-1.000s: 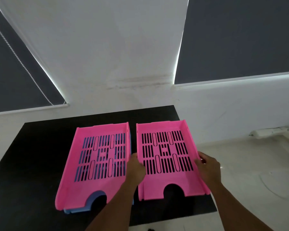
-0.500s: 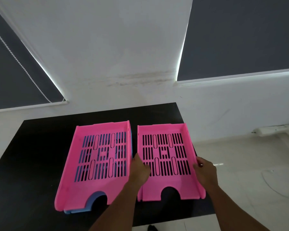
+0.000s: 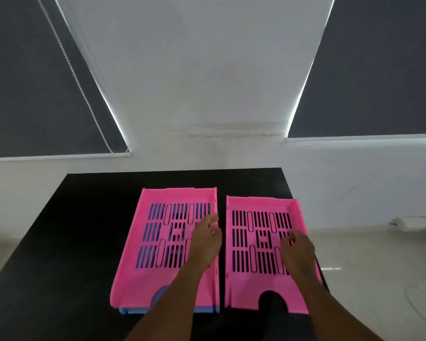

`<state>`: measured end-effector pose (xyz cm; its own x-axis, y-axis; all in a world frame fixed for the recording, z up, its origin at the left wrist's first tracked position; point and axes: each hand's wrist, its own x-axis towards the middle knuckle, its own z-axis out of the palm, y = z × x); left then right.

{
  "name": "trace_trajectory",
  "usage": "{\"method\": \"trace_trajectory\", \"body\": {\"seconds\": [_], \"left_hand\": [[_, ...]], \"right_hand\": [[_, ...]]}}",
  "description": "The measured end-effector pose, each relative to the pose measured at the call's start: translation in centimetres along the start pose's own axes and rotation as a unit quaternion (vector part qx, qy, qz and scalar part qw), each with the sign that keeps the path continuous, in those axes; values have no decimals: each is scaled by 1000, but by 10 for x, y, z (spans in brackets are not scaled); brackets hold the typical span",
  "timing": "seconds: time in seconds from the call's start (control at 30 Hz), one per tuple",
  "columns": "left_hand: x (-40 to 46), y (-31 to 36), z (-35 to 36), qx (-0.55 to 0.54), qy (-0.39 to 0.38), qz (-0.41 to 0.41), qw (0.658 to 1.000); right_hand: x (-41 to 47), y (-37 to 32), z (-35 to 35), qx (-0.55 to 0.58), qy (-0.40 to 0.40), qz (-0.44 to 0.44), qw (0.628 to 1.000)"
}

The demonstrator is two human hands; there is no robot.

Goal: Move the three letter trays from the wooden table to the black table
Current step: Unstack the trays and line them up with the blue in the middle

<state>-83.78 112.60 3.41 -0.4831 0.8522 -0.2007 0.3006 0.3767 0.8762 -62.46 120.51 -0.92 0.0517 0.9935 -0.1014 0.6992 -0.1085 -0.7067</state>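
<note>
As far as this view shows, all three letter trays are already on the black bench (image 3: 84, 230), so the task looks finished or nearly so; the wooden table is out of view and cannot be checked.

Item 1: right pink tray (image 3: 244, 289). Lies flat on the black bench, close to its right edge, with the notched front toward the person. Its slots show the dark top beneath, so nothing lies under it.

Item 2: left pink tray (image 3: 138, 276). Lies just beside the right pink tray on that tray's left, a narrow dark gap between them, apart and roughly parallel.

Item 3: blue tray (image 3: 133, 310). Sits directly under the left pink tray, seen only as a blue lip at the front edge and as blue through the slots (the stack looks nested, though how well seated cannot be told).

Item 4: left hand (image 3: 205, 242). Hovers above the inner side of the left pink tray, beside the gap, fingers loosely spread and holding nothing.

Item 5: right hand (image 3: 298, 252). Hovers above the right part of the right pink tray, fingers loosely curled and relaxed, gripping nothing; whether the fingertips touch the tray floor cannot be told.

Remaining work, by judgement: none beyond drawing the hands clear, unless the trays need squaring.
</note>
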Motion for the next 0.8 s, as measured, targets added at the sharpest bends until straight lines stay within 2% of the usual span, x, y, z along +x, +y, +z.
{"method": "trace_trajectory", "body": {"seconds": [0.13,0.23,0.37,0.43,0.5,0.6,0.8], "left_hand": [[1,-16,-52,21,64,25,997],[-3,-44,-94,44,143,31,988],[-17,-83,-149,50,191,-27,980],[-21,-100,-168,4,172,-113,979],[-22,-116,-180,-16,117,-159,980],[-22,-131,-188,-1,66,-142,988],[-11,-131,-219,-51,85,-86,991]], "right_hand": [[-21,-37,35,51,-52,-55,996],[-46,-63,66,70,-99,-82,989],[-76,-90,107,78,-145,-87,983],[-83,-91,123,58,-125,-59,989],[-89,-93,131,43,-103,-41,993],[-96,-105,134,35,-77,-39,996],[-96,-143,140,24,-41,-73,996]]}}
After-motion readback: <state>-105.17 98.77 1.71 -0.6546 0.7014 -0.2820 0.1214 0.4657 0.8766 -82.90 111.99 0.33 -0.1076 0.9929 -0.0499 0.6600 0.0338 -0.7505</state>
